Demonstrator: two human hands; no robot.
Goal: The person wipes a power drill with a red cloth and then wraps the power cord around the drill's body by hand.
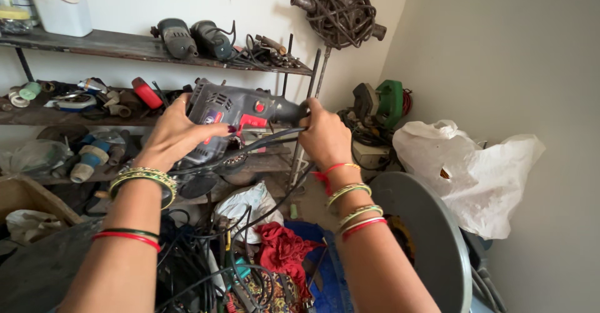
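We are holding a grey electric drill (234, 116) up at chest height in front of the metal shelves (144, 47), both hands on it. Our left hand (172, 135) is wrapping around the motor body, fingers curled over the top and thumb lying along the side, so much of the casing beneath the palm is staying hidden. Our right hand (325, 135) is closing around the rear handle end, covering it completely; we cannot tell how that end is shaped. The front of the drill is disappearing behind the left hand, so we cannot make out a chuck or bit. A black cord (262, 144) is running under the drill between the hands and dropping into the tangle of cables (206, 269) below, where its end is getting lost. A red cloth (284, 247) is lying beside that tangle. A grey round disc (425, 225) is sitting near our right forearm, cut off by the frame's lower edge, with a white plastic bag (475, 169) behind it.
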